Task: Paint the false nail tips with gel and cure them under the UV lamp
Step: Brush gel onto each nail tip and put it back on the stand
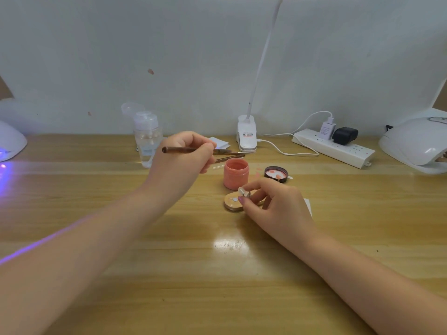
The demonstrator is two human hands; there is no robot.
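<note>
Nail tip (242,191), light, stiff and slick, sits pinched by right hand (273,201) at its stand, mid-frame; hold its edges. Left hand (186,153) grips the brush (183,149).

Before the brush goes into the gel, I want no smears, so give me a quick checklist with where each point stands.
1. Brush held firmly: ok, the left hand grips it above the table.
2. Gel jar open: ok, its lid lies beside it on the table.
3. Nail tip held: ok, the right hand pinches it over the wooden stand.
4. Tip seated on the stand: cannot tell, fingers cover the joint.
5. Brush bristles clean: cannot tell, the tip is hidden.
6. UV lamp within reach: ok, it stands at the right table edge.
</note>
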